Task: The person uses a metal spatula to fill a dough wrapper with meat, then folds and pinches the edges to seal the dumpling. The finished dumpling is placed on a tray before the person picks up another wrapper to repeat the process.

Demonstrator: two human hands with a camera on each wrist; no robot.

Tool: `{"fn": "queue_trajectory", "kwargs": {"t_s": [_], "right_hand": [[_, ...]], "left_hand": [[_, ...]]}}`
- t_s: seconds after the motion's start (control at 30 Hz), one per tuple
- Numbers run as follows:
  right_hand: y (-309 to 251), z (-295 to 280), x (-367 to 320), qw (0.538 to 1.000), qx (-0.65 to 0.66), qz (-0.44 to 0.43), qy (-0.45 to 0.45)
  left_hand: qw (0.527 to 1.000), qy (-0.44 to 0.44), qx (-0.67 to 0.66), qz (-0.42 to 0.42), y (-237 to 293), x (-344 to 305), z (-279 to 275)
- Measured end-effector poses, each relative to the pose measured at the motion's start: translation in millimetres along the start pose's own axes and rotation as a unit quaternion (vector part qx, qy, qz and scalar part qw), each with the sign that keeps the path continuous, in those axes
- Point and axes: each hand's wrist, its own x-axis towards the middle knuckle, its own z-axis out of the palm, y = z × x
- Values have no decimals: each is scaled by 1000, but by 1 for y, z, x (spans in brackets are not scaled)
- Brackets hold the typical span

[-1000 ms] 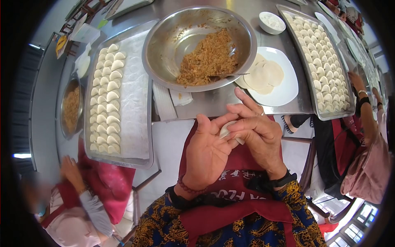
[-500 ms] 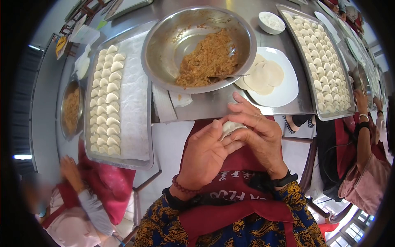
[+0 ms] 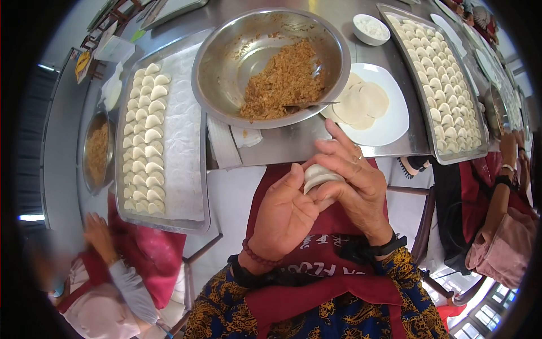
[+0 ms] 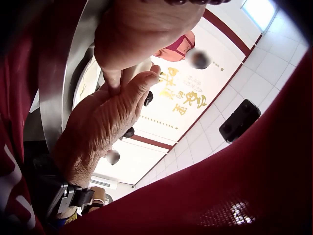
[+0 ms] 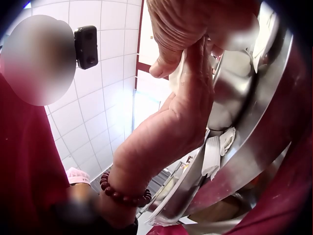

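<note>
In the head view a pale folded dumpling (image 3: 320,176) sits between both hands, over the apron and just below the table edge. My left hand (image 3: 284,213) is turned palm up, its thumb beside the dumpling's left end and its fingers beneath and behind it. My right hand (image 3: 361,189) pinches the dumpling's edge with thumb and forefinger, while its other fingers reach up and away. Only a sliver of dumpling (image 5: 178,78) shows beside the right thumb in the right wrist view. In the left wrist view both hands cover most of it.
Ahead is a steel bowl (image 3: 197,93) of brown filling (image 3: 285,79) with a utensil in it. Round wrappers (image 3: 361,104) lie on a white plate (image 3: 398,133). Trays of dumplings stand left (image 3: 195,217) and right (image 3: 483,157). A white bowl (image 3: 371,31) and folded paper (image 3: 224,141) are nearby.
The left thumb has come in from upright toward the dumpling. The dumpling, mostly covered by fingers a second ago, now shows more of its folded side. The right fingers have shifted along it.
</note>
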Motion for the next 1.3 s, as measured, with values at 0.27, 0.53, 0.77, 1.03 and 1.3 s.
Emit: {"fn": "queue_trajectory", "kwargs": {"t_s": [0.27,0.53,0.77,1.03,1.3], "right_hand": [[10,-13,0,987,-101,-102,-68],[0,-5,2,988,-131,-82,-8],[4,-9,-1,981,-148,-121,-32],[4,-7,-2,985,-125,-121,-17],[4,-8,-2,999,-26,-25,-29]], "left_hand": [[996,-35,-86,-6,-8,2,-12],[995,-55,-85,9,-6,2,-10],[989,-60,-137,11,-12,4,-11],[984,-38,-175,14,-11,2,-9],[994,-48,-91,17,-9,4,-12]]}}
